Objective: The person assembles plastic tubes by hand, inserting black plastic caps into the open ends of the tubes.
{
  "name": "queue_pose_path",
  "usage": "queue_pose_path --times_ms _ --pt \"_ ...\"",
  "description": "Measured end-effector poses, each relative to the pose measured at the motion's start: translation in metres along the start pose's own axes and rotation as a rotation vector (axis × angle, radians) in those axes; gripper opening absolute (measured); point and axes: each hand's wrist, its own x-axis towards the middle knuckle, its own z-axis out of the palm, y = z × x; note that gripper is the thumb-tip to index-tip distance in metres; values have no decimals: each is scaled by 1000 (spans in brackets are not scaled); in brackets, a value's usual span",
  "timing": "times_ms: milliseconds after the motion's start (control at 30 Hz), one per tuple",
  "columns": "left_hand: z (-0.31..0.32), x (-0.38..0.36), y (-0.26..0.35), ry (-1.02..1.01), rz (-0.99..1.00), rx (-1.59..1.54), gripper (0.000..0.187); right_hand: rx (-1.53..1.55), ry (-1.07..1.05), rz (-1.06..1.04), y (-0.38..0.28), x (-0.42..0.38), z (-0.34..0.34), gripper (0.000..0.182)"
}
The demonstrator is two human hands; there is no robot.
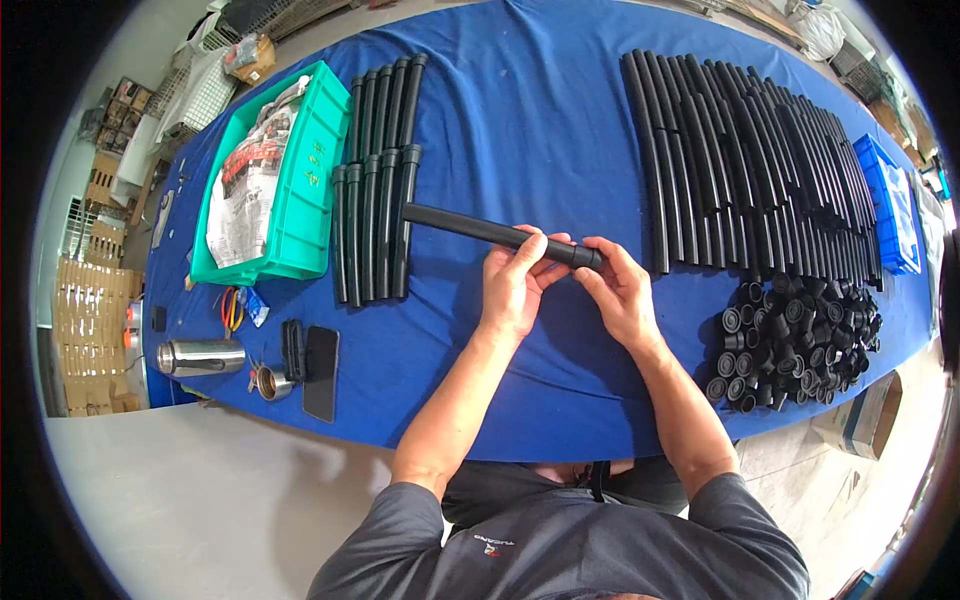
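Note:
A long black tube (465, 222) is held above the blue cloth, tilted slightly down to the right. My left hand (516, 285) is closed around its right part. At its right end sits a wider black cap (577, 255), and my right hand (620, 292) pinches that cap between thumb and fingers. To the left lie two rows of capped black tubes (372, 225). On the right are many black tubes without visible caps (745, 165), with a heap of loose black caps (795, 345) below them.
A green crate (312, 190) holding newspaper stands at the left. Near it lie a steel flask (202, 357), a phone (321, 373), a metal cup (272, 382) and orange-handled pliers (232, 310). A blue basket (890, 205) stands at the far right.

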Motion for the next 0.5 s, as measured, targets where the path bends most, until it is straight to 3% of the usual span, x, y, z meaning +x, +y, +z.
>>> queue_pose_path --times_ms 400,500 --pt "-1 -2 -7 -2 41 -9 14 -88 27 -23 -11 0 0 36" --pt "-13 8 6 -80 -61 19 16 126 -5 69 -1 1 1 38"
